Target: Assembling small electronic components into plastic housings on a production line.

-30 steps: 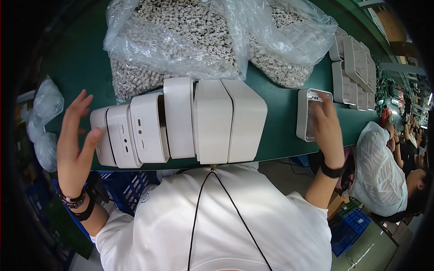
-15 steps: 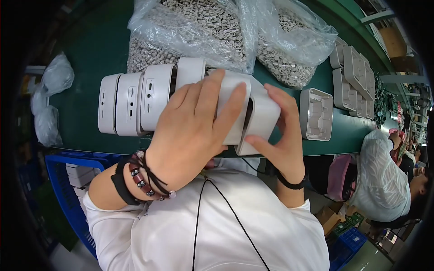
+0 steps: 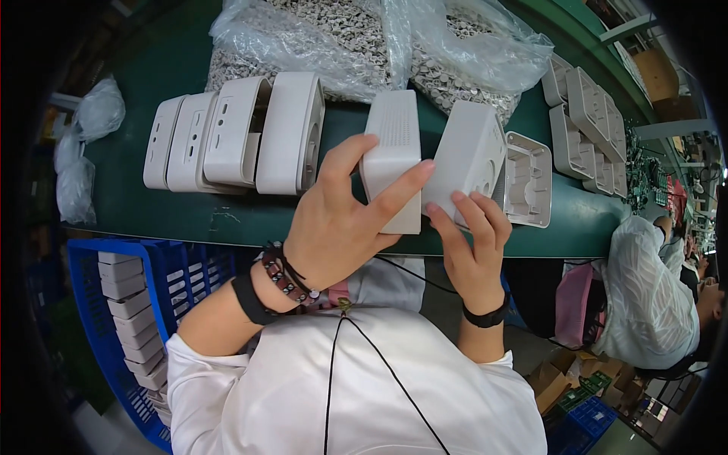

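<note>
Two white plastic housings stand apart in front of me. My left hand (image 3: 345,201) has its fingers around the one with a dotted grille (image 3: 396,125); its index finger reaches across toward the other. My right hand (image 3: 476,246) grips the near end of the right-hand housing (image 3: 464,144), which leans to the right and shows round openings on its side. To the left stands a row of white housings with small port slots (image 3: 191,144), ending in a taller housing (image 3: 284,133) with an open side.
Clear bags of small light parts (image 3: 326,42) lie along the back. An open grey-white shell (image 3: 528,182) sits right of my hands, with stacked shells (image 3: 584,125) beyond. A blue crate (image 3: 155,288) holds white boxes lower left. Another person (image 3: 641,303) sits at right.
The two housings, close together before, now stand apart, the right one farther right. My left hand has moved off the row's end, leaving the taller housing uncovered.
</note>
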### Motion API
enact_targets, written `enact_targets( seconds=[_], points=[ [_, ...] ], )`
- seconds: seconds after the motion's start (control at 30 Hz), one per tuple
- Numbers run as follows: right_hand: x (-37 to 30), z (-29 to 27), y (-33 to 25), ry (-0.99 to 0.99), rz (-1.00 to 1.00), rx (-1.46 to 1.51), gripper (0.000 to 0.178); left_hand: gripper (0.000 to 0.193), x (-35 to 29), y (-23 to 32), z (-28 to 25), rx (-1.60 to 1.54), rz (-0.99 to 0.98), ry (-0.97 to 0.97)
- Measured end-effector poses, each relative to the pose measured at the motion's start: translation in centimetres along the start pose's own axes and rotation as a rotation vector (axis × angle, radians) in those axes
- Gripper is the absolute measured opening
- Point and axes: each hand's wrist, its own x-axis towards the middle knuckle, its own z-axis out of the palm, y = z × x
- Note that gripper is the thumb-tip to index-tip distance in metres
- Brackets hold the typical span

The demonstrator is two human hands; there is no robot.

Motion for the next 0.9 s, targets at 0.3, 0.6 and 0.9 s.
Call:
enact_targets(
  seconds=[0.3,0.6,0.9],
  points=[
    [0.1,-0.8,0.8,-0.256,0.059,-0.043,0.047,0.058,-4.3,0.2,2.4,0.029,-0.036,-0.06],
    [-3.5,-0.2,1.1,0.145,0.442,0.118,0.034,0.034,-4.6,-1.3,2.8,-0.052,-0.242,-0.111],
    [-3.3,-3.4,2.5,-0.134,0.343,-0.265,0.029,0.035,-5.0,-1.1,2.0,-0.133,-0.265,-0.122]
  ],
)
